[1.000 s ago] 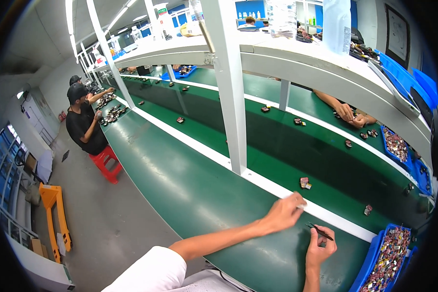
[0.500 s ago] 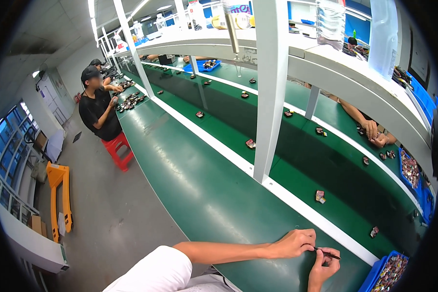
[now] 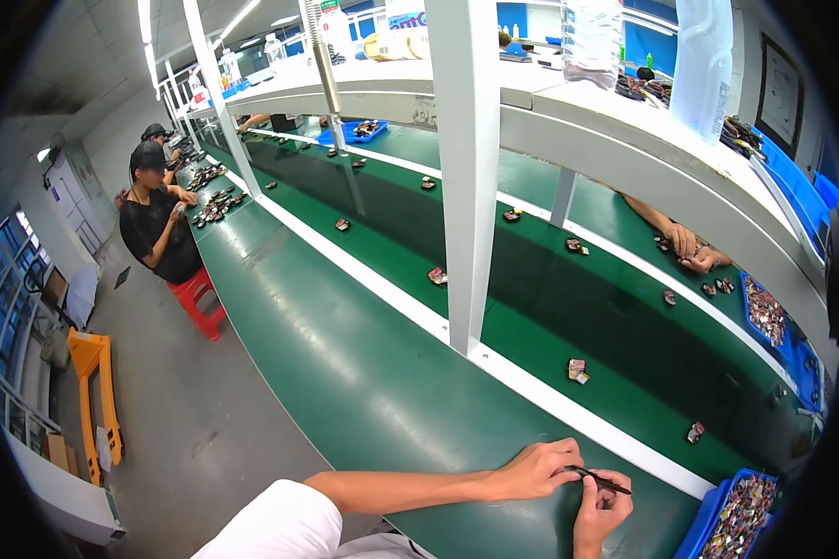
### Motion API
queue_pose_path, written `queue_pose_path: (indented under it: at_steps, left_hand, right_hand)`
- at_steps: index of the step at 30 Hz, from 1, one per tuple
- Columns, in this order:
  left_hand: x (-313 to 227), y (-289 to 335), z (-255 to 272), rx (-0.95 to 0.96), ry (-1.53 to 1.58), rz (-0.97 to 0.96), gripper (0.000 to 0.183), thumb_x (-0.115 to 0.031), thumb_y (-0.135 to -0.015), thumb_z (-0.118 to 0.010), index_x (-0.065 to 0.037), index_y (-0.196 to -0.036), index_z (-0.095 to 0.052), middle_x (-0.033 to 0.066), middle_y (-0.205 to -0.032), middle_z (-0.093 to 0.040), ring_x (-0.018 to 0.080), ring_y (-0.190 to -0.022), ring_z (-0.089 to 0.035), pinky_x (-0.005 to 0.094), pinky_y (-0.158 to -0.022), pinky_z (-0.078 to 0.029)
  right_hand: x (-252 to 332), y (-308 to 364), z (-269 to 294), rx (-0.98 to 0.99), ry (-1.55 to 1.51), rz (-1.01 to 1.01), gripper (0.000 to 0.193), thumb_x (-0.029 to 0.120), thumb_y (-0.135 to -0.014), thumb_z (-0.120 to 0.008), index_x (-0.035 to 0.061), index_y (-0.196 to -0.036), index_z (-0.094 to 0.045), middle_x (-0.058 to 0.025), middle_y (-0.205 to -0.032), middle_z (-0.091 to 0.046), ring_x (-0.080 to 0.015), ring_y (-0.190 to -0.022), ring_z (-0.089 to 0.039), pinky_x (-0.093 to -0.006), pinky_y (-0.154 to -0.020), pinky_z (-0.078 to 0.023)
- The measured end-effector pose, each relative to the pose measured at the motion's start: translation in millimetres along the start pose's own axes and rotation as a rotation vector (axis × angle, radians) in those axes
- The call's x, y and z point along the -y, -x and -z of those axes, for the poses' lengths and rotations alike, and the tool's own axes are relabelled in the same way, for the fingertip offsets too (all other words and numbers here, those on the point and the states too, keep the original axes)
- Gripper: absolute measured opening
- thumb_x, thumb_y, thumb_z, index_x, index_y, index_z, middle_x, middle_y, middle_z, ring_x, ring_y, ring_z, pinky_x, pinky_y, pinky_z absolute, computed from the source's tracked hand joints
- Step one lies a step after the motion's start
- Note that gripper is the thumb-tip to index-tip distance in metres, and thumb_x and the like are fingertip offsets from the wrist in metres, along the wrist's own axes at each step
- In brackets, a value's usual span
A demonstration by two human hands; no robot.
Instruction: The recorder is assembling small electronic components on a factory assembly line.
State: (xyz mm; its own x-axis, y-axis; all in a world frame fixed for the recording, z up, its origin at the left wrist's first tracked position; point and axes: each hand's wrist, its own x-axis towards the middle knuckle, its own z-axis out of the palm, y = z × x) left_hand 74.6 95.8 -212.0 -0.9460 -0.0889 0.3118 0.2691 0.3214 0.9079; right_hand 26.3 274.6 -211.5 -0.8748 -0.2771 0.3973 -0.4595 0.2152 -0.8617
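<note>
Over the right part of the green worktop (image 3: pixel 345 363), both of my hands meet at a thin black tool (image 3: pixel 613 485). It is slim like a pen or tweezers; the exact kind cannot be made out. My left hand (image 3: pixel 543 470) reaches in from the left, its fingertips pinched at the tool's left end. My right hand (image 3: pixel 600 508) comes up from the lower edge with its fingers closed round the tool's middle, and the dark tip sticks out to the right. Anything small between the left fingertips is hidden.
Beyond a white rail runs a green belt with small dark-and-red pieces (image 3: pixel 577 371). A blue bin (image 3: pixel 708 522) of small parts stands at right. A white post (image 3: pixel 471 186) holds a shelf. Co-worker's hands (image 3: pixel 688 247) work opposite; a person in black (image 3: pixel 158 219) sits far left.
The whole view has turned a little, so the surroundings sit further left. My hands remain together on the black tool, the left fingers slightly shifted along it.
</note>
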Motion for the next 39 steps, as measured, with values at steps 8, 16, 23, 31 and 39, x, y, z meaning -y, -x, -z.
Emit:
queue_pose_path:
  at_steps: [8, 16, 23, 31, 39]
  left_hand:
    - [10.9, 1.7, -2.0, -0.033, -0.014, -0.086, 0.011, -0.006, -0.091, -0.069, 0.004, -0.097, -0.068, 0.0123, -0.095, -0.065, 0.0328, -0.076, -0.064, 0.0404, -0.067, -0.051]
    - [8.9, 1.7, -1.1, -0.028, -0.022, -0.065, 0.013, -0.007, -0.091, -0.07, 0.004, -0.097, -0.068, 0.0125, -0.093, -0.064, 0.0338, -0.074, -0.062, 0.0413, -0.066, -0.05]
    - [9.9, 1.4, -2.7, -0.04, -0.015, -0.081, 0.014, -0.007, -0.091, -0.071, 0.003, -0.1, -0.069, 0.012, -0.096, -0.065, 0.0331, -0.075, -0.062, 0.0411, -0.066, -0.05]
    - [12.2, 1.9, -3.0, -0.043, -0.016, -0.076, 0.012, -0.006, -0.09, -0.071, 0.003, -0.098, -0.071, 0.0119, -0.095, -0.065, 0.0319, -0.078, -0.064, 0.0403, -0.068, -0.051]
    - [11.9, 1.8, -2.1, -0.049, -0.003, -0.073, 0.011, -0.005, -0.087, -0.073, 0.001, -0.097, -0.073, 0.0119, -0.091, -0.065, 0.0303, -0.078, -0.064, 0.0393, -0.068, -0.051]
  right_hand:
    - [-5.1, 2.6, -0.5, -0.019, 0.001, 0.03, 0.017, -0.005, -0.086, -0.074, -0.0021, -0.098, -0.062, -0.0054, -0.092, -0.068, -0.0003, -0.055, -0.045, -0.0169, -0.049, -0.031]
    - [3.0, 0.5, -2.2, -0.014, 0.007, 0.032, 0.017, -0.005, -0.086, -0.074, -0.0017, -0.098, -0.062, -0.0052, -0.092, -0.069, -0.0004, -0.055, -0.044, -0.0171, -0.049, -0.031]
    - [1.4, 1.8, -0.3, -0.031, 0.029, -0.004, 0.018, -0.003, -0.086, -0.076, -0.0019, -0.097, -0.062, -0.0027, -0.087, -0.065, -0.0007, -0.054, -0.042, -0.0181, -0.049, -0.031]
    - [5.5, 1.0, -1.1, -0.043, 0.079, 0.014, 0.016, -0.001, -0.085, -0.078, -0.0021, -0.092, -0.063, -0.0006, -0.082, -0.06, -0.0021, -0.054, -0.041, -0.0201, -0.049, -0.03]
    - [3.6, 1.1, -1.0, -0.021, 0.066, 0.027, 0.015, -0.004, -0.084, -0.077, -0.0032, -0.09, -0.062, -0.0019, -0.082, -0.061, -0.0028, -0.054, -0.043, -0.02, -0.049, -0.032]
